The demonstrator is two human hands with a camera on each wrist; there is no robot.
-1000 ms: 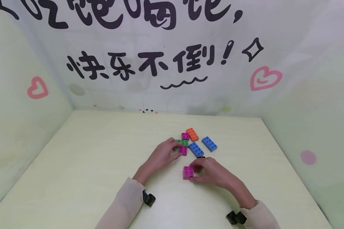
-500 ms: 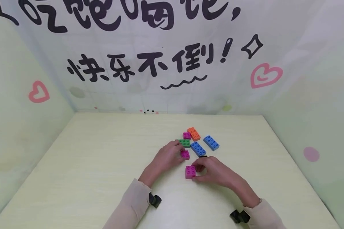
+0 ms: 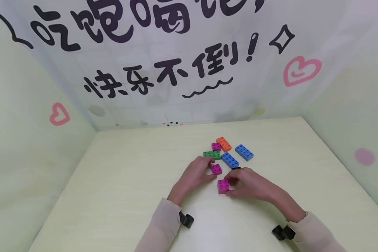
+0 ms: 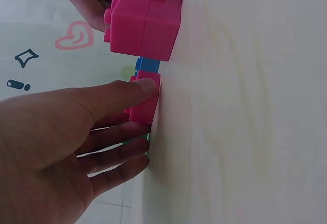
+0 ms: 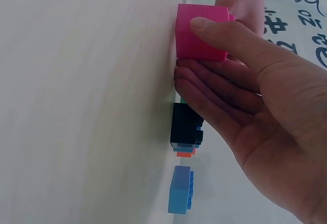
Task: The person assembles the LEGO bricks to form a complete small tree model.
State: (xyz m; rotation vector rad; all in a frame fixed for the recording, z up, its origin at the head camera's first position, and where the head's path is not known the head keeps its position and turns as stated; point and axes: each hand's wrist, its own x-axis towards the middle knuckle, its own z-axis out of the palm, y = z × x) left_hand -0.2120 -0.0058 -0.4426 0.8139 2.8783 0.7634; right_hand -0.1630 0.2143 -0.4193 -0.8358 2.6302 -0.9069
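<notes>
In the head view, my left hand (image 3: 195, 175) pinches a small pink building brick (image 3: 216, 169) between thumb and fingers, low at the table. The left wrist view shows the thumb on the near face of this brick (image 4: 145, 96). Close by on the right, my right hand (image 3: 255, 183) grips a taller pink block (image 3: 223, 186) by its right side. A seam runs across this block (image 4: 145, 24) in the left wrist view, as of two stacked bricks. The two pink pieces are a short gap apart, studs up.
Behind the hands lie a green brick (image 3: 212, 155), another small pink brick (image 3: 215, 146), an orange brick (image 3: 224, 144) and two blue bricks (image 3: 230, 160). A black brick (image 5: 185, 126) sits beyond the right hand, mostly hidden in the head view. Printed fabric walls surround the table (image 3: 129, 175).
My left hand has drawn the small pink brick away from the green brick, nearer to the right hand. The right hand keeps its grip on the taller pink block. The head view has tilted.
</notes>
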